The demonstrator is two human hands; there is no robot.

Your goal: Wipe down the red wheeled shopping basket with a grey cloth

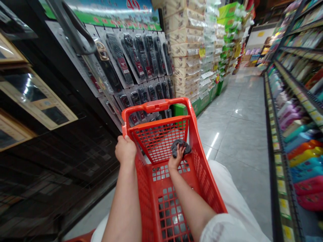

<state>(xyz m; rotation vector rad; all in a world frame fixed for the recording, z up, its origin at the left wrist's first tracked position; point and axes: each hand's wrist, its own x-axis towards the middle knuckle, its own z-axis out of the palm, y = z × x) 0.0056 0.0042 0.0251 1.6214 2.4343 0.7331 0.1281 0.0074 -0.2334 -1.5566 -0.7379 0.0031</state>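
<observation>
The left hand is clenched on the rim of the red latticed plastic shopping basket, while the right hand, reaching inside, presses a crumpled dark grey cloth against the basket's far wall, beside racks of packaged belts.

basket floor under forearms, cut off at bottom edge
</observation>
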